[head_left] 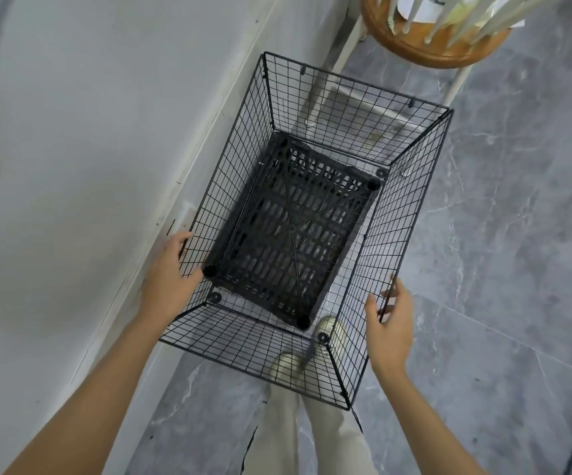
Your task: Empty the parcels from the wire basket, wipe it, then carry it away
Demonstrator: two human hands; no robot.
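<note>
Left hand (169, 269), right hand (389, 323): each grips an opposite top rim of wire basket (229, 186), steadying it level, apparently for carrying. Parcels: none inside.

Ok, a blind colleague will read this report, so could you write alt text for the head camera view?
Looking down, a person's left hand and right hand grip opposite sides of an empty black wire basket with a slatted base. Around it: grey floor, a white wall on the left, a wooden chair ahead.

Black wire basket (401, 228) — rectangular, upright, open-topped, slatted black plastic base (291, 234) — over grey marbled floor (500, 234), beside white wall (72, 132)
</note>
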